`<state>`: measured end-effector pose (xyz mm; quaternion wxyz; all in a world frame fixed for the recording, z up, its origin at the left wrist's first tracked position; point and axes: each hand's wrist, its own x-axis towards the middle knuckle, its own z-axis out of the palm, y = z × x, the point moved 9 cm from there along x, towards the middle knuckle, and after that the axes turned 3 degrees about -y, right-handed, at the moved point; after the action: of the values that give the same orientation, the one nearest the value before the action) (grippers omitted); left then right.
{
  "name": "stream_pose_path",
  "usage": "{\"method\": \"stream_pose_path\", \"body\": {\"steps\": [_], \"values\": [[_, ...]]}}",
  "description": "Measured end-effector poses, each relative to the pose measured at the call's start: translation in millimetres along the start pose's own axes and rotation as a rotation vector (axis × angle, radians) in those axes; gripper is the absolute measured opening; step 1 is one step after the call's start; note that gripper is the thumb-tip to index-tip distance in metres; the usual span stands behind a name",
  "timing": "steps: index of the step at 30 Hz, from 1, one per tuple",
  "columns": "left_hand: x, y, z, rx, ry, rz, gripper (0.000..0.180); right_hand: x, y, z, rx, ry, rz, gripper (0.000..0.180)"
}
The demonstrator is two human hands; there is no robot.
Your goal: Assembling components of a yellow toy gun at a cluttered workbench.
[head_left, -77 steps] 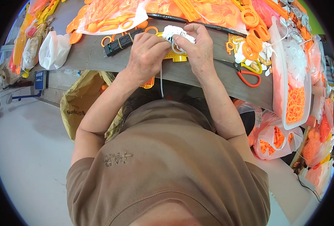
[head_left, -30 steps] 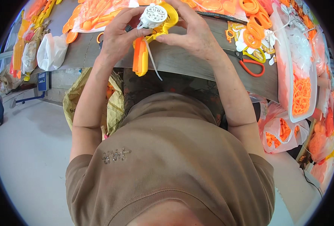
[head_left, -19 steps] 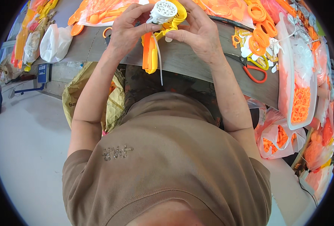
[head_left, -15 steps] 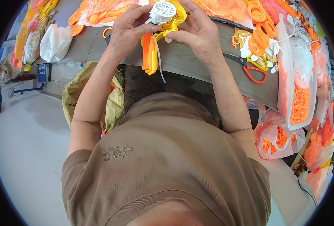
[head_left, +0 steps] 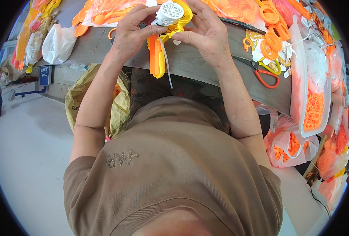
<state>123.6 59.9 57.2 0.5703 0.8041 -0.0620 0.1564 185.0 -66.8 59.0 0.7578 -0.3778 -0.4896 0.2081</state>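
Head view: holding up a white drum (head_left: 169, 12) and a yellow shell (head_left: 187, 15) above a grey table (head_left: 206, 58), with both hands close together. Gripping the drum with the left hand (head_left: 132, 34) — pressing the thumb against its underside and curling the fingers behind it. Closing the right hand (head_left: 209, 36) on the shell, setting the thumb at its lower edge and bending the fingers round its right side — partly hiding there. Turning the drum's openwork face up toward the camera, in front of the shell, and leaving it unclear whether the two are joined. Letting an orange-and-yellow handle (head_left: 156, 58) hang below the shell, with a thin white strip (head_left: 167, 64) dangling just beside it, past the table's near edge. Facing a heap of orange parts (head_left: 229, 13) beyond the hands. Having scissors (head_left: 257, 72) lying right of the right wrist, near some orange rings (head_left: 273, 41), and a clear tub (head_left: 296, 82) of white and orange pieces standing farther right. Having a white bag (head_left: 58, 44) standing well left on the table, and a paper bag (head_left: 79, 91) gaping open below, behind the left forearm. Wearing a brown shirt (head_left: 194, 157).
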Motion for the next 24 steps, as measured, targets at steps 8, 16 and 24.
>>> {"method": "stream_pose_path", "body": {"steps": [8,16,24], "values": [[-3,14,-3,0.158,0.087,-0.013,0.044,-5,-35,29,-0.337,-0.110,-0.359,0.073],[2,24,1,0.246,0.022,-0.038,0.043,-11,-14,9,-0.271,0.220,0.328,0.078],[22,47,77,0.771,-0.055,0.311,0.032,-55,-19,-49,-0.947,0.062,0.531,0.083]]}}
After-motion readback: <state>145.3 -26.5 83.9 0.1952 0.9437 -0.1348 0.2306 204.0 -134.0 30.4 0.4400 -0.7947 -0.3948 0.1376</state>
